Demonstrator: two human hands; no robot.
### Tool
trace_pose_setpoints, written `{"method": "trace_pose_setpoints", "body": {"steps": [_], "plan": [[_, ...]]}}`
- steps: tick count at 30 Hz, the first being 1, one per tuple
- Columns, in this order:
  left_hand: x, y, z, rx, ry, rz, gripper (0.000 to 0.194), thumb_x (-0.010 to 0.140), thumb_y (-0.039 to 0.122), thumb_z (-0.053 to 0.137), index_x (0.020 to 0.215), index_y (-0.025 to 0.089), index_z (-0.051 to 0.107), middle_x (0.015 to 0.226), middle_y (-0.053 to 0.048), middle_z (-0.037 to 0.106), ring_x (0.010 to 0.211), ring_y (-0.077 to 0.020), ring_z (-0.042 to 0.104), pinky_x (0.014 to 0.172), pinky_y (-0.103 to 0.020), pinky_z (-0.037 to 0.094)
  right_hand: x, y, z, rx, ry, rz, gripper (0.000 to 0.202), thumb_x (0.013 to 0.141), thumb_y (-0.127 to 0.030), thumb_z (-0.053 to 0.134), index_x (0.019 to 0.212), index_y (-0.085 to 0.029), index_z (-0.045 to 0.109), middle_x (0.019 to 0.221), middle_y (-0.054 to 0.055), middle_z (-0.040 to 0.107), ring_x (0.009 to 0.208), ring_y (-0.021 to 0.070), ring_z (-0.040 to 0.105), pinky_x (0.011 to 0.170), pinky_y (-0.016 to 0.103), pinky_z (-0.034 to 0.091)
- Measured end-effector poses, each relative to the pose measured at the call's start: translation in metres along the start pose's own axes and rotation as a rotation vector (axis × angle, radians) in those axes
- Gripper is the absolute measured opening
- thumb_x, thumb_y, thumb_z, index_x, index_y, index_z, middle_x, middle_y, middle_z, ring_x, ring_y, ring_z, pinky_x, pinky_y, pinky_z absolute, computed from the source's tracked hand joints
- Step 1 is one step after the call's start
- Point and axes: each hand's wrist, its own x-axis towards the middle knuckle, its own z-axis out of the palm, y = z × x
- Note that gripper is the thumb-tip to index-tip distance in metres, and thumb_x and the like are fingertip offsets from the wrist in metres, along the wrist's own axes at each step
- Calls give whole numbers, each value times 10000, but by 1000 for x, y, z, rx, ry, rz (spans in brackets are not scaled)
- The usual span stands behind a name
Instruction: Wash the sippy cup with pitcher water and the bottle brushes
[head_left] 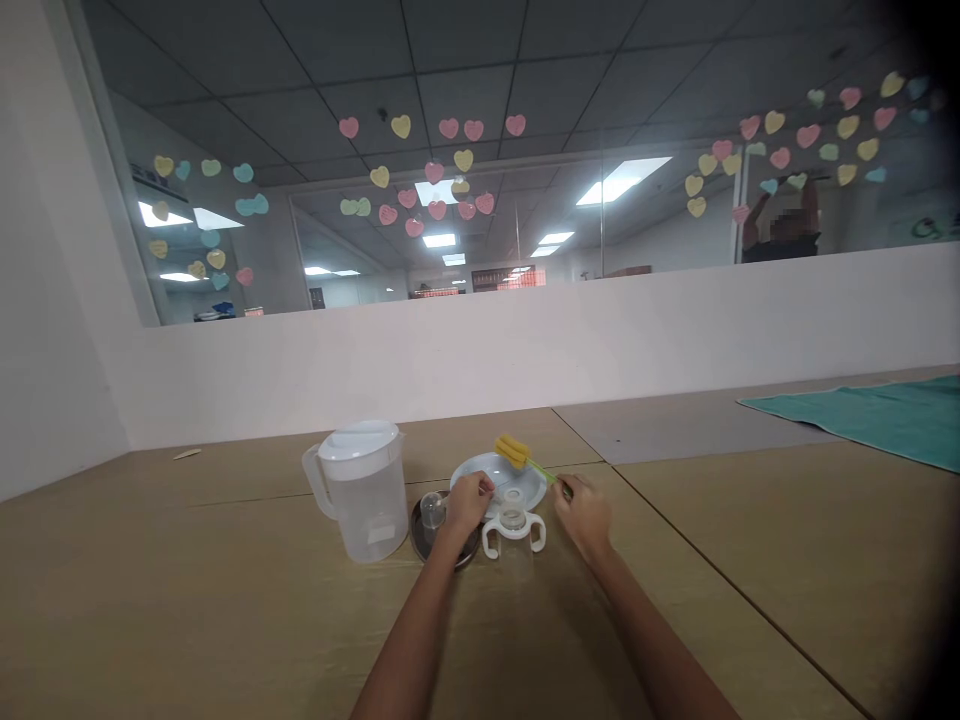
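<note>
My right hand (pixel 583 512) is closed around the thin green handle of a bottle brush (pixel 513 451); its yellow sponge head is over a pale plate (pixel 538 492). My left hand (pixel 469 503) has its fingers pinched together at the plate's left side, and what they hold, if anything, I cannot make out. Between my hands a clear bottle (pixel 514 550) with two white side handles stands upright, in front of the plate. A small clear cup (pixel 432 510) is beside my left hand, over a dark round tray (pixel 421 548) that my hand partly covers.
A translucent lidded jug (pixel 369 500) stands left of the tray. A teal cloth (pixel 885 415) lies at the far right of the table (pixel 225 620). Behind the table is a white wall (pixel 480 350) with a window above, bearing heart-shaped notes and a person's reflection.
</note>
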Motion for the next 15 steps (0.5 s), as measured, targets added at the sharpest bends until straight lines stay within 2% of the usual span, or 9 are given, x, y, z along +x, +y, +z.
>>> {"method": "trace_pose_setpoints", "body": {"steps": [3,6,12,15], "plan": [[-13,-4,-3,-131,198,-5,37,747,193,526,780,187,542,784,-16,648,711,-134,609,681,-252,448,-2,-2,-2,127,19,-15,263,781,-235,419,690,-189,661,702,35,679,599,135,584,536,225,339],[-21,-4,-5,-285,315,23,89,786,263,500,771,189,454,813,-37,636,776,-138,622,698,-255,470,-5,-3,-2,157,-15,-98,246,771,-227,431,678,-190,656,703,28,682,611,132,589,541,216,337],[-28,7,-5,-520,357,120,218,792,334,509,700,204,361,787,-33,635,832,-150,626,751,-272,479,-7,0,4,9,-4,-100,234,782,-212,427,723,-182,651,697,23,671,565,119,562,503,221,271],[-33,9,-5,-545,359,144,218,794,335,512,698,206,365,783,-24,628,810,-152,617,734,-269,462,-6,3,3,-48,-18,-71,233,782,-215,429,696,-178,642,656,26,653,529,112,532,489,227,243]]}}
